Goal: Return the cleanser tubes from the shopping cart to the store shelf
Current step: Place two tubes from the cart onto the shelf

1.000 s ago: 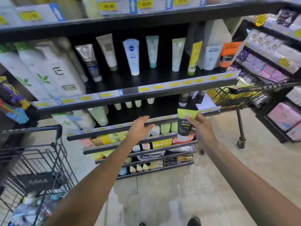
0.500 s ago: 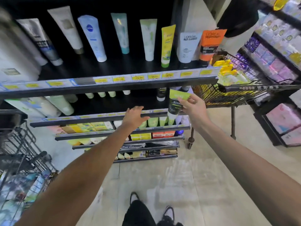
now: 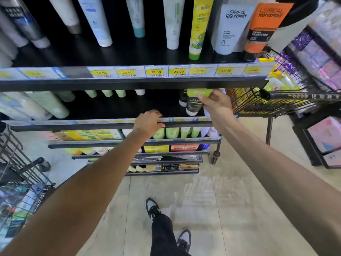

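My right hand (image 3: 216,106) pinches a black cleanser tube with a green top and white cap (image 3: 193,104), cap down, just inside the second shelf (image 3: 110,124) at its right end, beside another dark tube (image 3: 183,98). My left hand (image 3: 148,121) rests on that shelf's front rail, fingers curled loosely over the edge, holding nothing. The shelf above (image 3: 129,82) carries a row of upright tubes behind yellow price tags. A black wire shopping cart (image 3: 20,182) with packaged goods stands at the lower left.
A second wire cart (image 3: 276,97) with yellow packs stands at the right, close to my right hand. A rack of pink and purple packs (image 3: 324,133) fills the far right. Lower shelves hold green tubes and boxes. My legs and shoes (image 3: 166,228) stand on the tiled floor.
I have moved closer to the shelf. My right hand carried the tube up and forward into the second shelf's right end. My left hand stayed on the front rail.
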Motion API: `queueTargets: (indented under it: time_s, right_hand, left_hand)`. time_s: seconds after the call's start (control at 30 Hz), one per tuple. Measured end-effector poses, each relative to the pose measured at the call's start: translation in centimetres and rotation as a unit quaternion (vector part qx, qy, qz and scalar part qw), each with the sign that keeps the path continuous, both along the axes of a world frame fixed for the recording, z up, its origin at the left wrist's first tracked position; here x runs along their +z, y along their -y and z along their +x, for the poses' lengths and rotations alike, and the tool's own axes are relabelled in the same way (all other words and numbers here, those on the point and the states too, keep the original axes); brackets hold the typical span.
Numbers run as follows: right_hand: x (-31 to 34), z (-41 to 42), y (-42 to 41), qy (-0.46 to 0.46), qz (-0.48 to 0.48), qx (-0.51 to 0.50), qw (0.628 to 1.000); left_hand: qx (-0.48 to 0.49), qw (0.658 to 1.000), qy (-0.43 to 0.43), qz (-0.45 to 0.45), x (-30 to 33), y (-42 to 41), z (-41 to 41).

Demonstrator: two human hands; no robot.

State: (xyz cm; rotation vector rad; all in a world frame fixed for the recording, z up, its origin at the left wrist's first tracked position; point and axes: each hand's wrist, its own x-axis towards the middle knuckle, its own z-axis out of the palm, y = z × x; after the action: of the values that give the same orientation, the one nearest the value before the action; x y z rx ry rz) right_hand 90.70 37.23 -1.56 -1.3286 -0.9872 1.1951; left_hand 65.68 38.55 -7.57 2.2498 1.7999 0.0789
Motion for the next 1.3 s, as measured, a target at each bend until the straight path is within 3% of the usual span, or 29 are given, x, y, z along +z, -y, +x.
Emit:
queueTargets:
  time_s: [0.47,0.67,0.8,0.87,1.3]
  right_hand:
    - [-3.5,-0.6,-2.6,0.030,0.017,0.069,0.997]
    - [-4.5,-0.3,-2.6,0.139,0.010,0.095,0.986]
    - [-4.2,-0.5,-3.0,0.331,0.024,0.121,0.936]
    - [-4.0,-0.4,-2.9,0.380,0.017,0.129,0.916]
    - [-3.9,-0.3,-3.4,0.405,-0.011,0.156,0.901]
  left_hand:
    - [0.022,0.999,-0.013,0.027,0.0,0.0,0.2]
    - [0.021,0.999,-0.015,0.027,0.2,0.3,0.2]
    - [0.016,0.999,-0.015,0.023,0.4,0.3,0.2]
    - [0.015,1.000,-0.011,0.020,0.5,0.3,0.1]
    - [0.014,1.000,-0.006,0.022,-0.1,0.0,0.0]
